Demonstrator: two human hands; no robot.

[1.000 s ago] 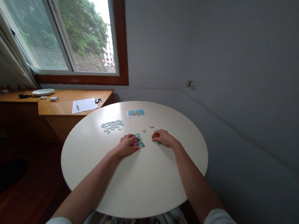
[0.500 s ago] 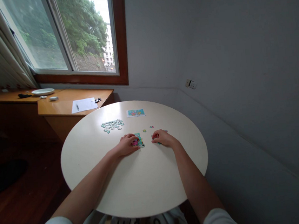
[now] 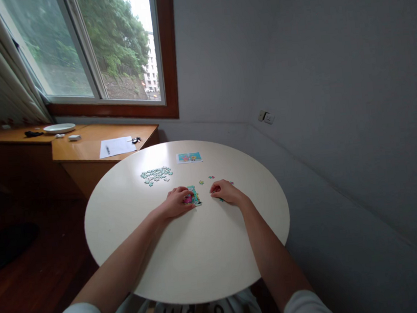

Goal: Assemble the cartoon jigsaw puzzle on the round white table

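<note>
Left hand (image 3: 176, 202) presses flat on the joined puzzle patch (image 3: 193, 196) mid-table, not gripping; right hand (image 3: 225, 191) at its 3 o'clock, fingertips curled, pinching something too small to identify; loose pieces (image 3: 156, 175) at 10 o'clock; a nudge could split the patch

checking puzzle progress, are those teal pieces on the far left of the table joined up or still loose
Loose. The teal pieces lie scattered in a flat cluster with gaps between them, apart from the joined section at the left hand.
</note>
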